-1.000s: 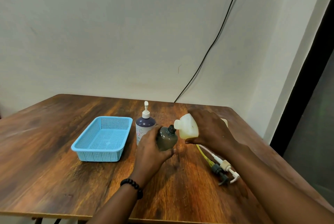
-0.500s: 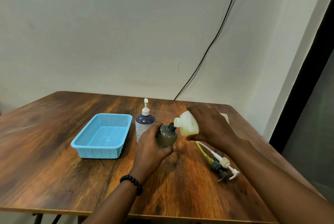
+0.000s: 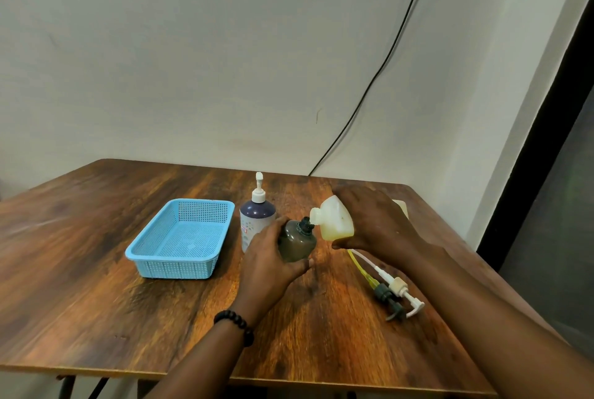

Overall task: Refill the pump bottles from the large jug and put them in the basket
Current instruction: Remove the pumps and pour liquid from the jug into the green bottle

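My left hand (image 3: 268,262) grips a small dark olive bottle (image 3: 297,242) with its pump removed, standing at the table's middle. My right hand (image 3: 374,225) holds the pale yellowish jug (image 3: 334,218) tipped to the left, its white spout right at the dark bottle's open neck. A purple pump bottle (image 3: 255,221) with a white pump stands just behind my left hand. The blue mesh basket (image 3: 183,239) sits to the left with nothing in it. Two removed pump heads (image 3: 393,294), one dark and one white, lie on the table to the right.
The wooden table (image 3: 96,295) has its front edge near me and its right edge close to the pump heads. A black cable (image 3: 382,64) runs down the wall behind. A dark doorway is at the far right.
Both hands hold their positions, the jug still tipped against the dark bottle's neck. Only the camera view has shifted slightly.
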